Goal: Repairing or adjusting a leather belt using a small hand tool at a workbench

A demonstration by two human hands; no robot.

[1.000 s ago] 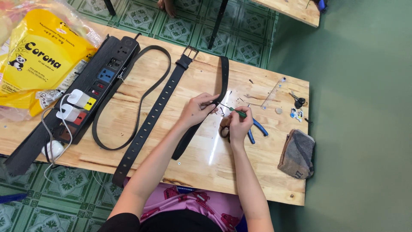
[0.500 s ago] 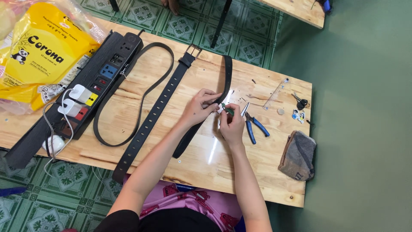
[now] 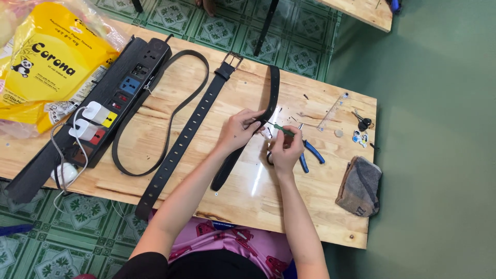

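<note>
While the head camera looks straight down, the left hand (image 3: pixel 240 129) pinches the short black leather strap (image 3: pixel 248 134) near its bend, pressing it to the pale wooden bench (image 3: pixel 217 103). Right hand (image 3: pixel 285 150) closed around a thin green-handled tool (image 3: pixel 283 129), tip aimed at the strap just beside the left fingers. That strap looks light, supple, floppy, so best gripped close to the working spot. Blue-handled pliers (image 3: pixel 310 153) lie just right; a long black belt with holes (image 3: pixel 188 132) stretches off left.
</note>
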